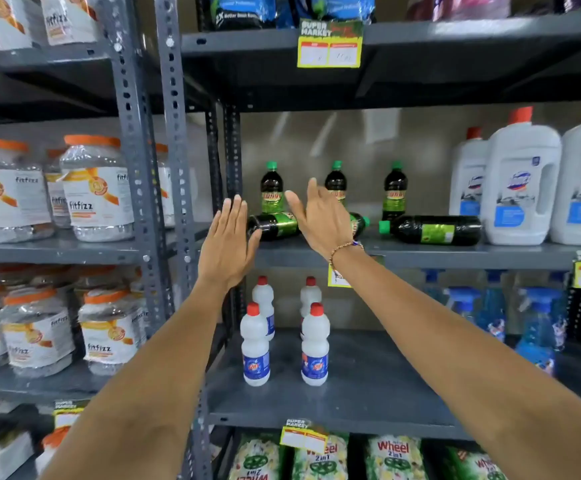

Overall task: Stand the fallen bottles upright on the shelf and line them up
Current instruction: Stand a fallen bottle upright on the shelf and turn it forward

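Three dark bottles with green caps stand upright at the back of the grey middle shelf (420, 256): left (271, 188), middle (336, 180) and right (395, 190). In front of them lie fallen bottles of the same kind. One on its side (275, 226) is at the left, another (360, 225) is mostly hidden behind my right hand, and a third (433, 230) lies at the right with its cap pointing left. My left hand (228, 240) is flat and open by the base of the left fallen bottle. My right hand (320, 216) is open in front of the fallen bottles, holding nothing.
Large white jugs with red caps (521, 181) stand at the right end of the same shelf. Small white bottles (255, 344) stand on the shelf below, beside blue spray bottles (490, 306). Clear orange-lidded jars (96, 188) fill the left rack. A perforated upright post (178, 168) divides the racks.
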`<state>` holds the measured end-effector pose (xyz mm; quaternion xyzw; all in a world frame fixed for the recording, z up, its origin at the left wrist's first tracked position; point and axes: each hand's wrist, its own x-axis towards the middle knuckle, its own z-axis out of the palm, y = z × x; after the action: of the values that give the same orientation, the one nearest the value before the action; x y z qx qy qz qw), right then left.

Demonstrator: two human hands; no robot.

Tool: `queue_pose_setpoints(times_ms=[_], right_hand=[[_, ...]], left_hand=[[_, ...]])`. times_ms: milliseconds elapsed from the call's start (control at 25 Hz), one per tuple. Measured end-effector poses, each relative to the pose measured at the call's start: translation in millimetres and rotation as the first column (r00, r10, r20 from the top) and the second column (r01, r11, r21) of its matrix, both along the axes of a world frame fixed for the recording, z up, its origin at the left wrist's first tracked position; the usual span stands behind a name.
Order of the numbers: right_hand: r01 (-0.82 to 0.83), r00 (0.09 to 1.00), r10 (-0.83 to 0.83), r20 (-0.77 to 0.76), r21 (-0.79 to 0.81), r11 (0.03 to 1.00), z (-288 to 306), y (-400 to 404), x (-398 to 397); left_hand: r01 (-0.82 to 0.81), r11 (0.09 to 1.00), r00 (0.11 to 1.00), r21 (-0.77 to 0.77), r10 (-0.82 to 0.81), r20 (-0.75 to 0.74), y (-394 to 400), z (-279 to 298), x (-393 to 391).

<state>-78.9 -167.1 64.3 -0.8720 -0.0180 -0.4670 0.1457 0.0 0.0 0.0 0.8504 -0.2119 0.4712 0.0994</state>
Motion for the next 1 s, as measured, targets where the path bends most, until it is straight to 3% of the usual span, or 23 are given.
queue_pose_setpoints(times_ms=[80,160,280,400,640,880,1000], right_hand=[[-0.022,0.996,0.026,-0.085,0.046,0.999,0.1,25.9,13.1],[-0.026,0.983,0.065,-0.170,0.221,0.975,1.5,49.4,28.8],[0.086,0.949,0.039,-0.314,0.374,0.923,7.3,60.6,62.8],[0.215,0.883,-0.032,-0.469,0.343,0.914,14.1,68.3,88.4],[0.348,0.856,-0.194,-0.479,0.256,0.902,28.3,95.4,120.6],[0.373,0.784,-0.232,-0.576,0.139,0.917,32.7,97.1,128.4],[0.304,0.719,-0.172,-0.673,0.083,0.949,46.3,90.4,117.8]], left_hand=[[-0.013,1.000,0.999,-0.018,0.012,-0.050,17.8,-13.2,14.2],[-0.016,1.000,0.997,0.001,0.016,-0.077,31.3,-34.3,30.1],[0.020,1.000,0.999,0.007,-0.019,-0.038,39.1,-48.4,42.8],[0.021,1.000,0.998,0.022,-0.022,0.067,44.7,-52.4,49.6],[0.075,0.997,0.980,0.023,-0.078,0.181,51.1,-62.2,70.5],[0.104,0.995,0.967,0.007,-0.102,0.235,48.8,-68.1,79.2],[0.102,0.994,0.964,-0.025,-0.093,0.249,47.5,-67.7,80.3]])
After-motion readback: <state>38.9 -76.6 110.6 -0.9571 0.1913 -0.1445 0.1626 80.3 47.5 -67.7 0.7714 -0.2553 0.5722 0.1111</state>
